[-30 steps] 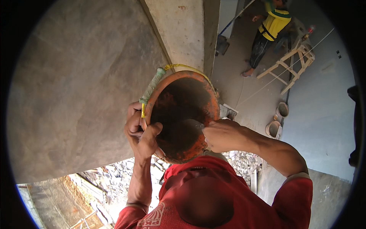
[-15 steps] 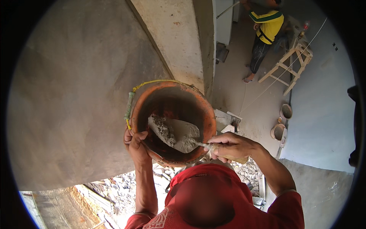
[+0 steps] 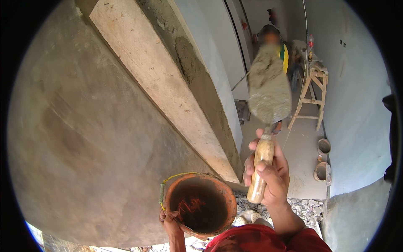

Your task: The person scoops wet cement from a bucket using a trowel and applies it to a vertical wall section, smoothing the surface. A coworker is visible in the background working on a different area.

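Note:
My right hand (image 3: 270,174) is wrapped round the wooden handle of a trowel (image 3: 263,157), raised with its blade pointing away from me. Wet grey mortar (image 3: 270,90) covers the blade. Low in front of me, my left hand (image 3: 170,220) grips the near left rim of an orange-brown bucket (image 3: 230,197). The bucket has a yellow cord handle, and a dark, mortar-stained inside with reddish patches at the bottom. Left of the trowel runs a wall edge (image 3: 197,88) with rough, partly plastered mortar, bordered by a long pale board (image 3: 163,84).
A broad grey plastered wall (image 3: 84,138) fills the left. Beyond the trowel stands a person in yellow and green (image 3: 286,59), partly hidden by the blade. A wooden trestle (image 3: 312,92) and two buckets (image 3: 321,171) stand along the right wall. Rubble (image 3: 302,208) lies below.
My right hand has lifted the trowel with mortar out of the bucket and up toward the wall edge. The bucket now sits lower in view, still held by my left hand.

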Motion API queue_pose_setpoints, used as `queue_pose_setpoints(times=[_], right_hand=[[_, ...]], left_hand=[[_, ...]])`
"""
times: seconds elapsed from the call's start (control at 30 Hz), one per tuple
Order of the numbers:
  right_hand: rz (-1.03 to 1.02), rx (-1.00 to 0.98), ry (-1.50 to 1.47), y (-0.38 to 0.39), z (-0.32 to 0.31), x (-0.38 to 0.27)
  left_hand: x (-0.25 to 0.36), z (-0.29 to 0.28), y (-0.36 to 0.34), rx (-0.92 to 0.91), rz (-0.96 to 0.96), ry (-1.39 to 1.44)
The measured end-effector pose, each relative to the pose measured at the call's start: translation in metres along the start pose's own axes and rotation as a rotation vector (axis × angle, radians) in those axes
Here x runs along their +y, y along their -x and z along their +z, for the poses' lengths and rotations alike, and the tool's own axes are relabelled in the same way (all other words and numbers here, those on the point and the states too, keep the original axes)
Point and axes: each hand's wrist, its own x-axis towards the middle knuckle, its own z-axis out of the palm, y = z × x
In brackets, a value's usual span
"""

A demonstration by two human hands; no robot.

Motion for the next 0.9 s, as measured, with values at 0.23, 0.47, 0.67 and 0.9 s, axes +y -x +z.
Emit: queue_pose_setpoints(times=[0.23,0.47,0.67,0.9], right_hand=[[-0.695,0.344,0.636,-0.091,0.017,0.055],[-0.295,-0.185,0.767,-0.102,0.019,0.105],[-0.115,-0.109,0.550,-0.108,-0.011,0.069],[0.278,-0.129,0.575,-0.136,-0.040,0.048]], left_hand=[[-0.008,-0.006,-0.004,0.072,-0.001,0.054],[-0.011,-0.013,-0.006,0.080,0.146,-0.019],[0.001,0.003,0.001,0.032,0.028,0.095],[-0.014,-0.016,-0.009,0.069,0.036,-0.047]])
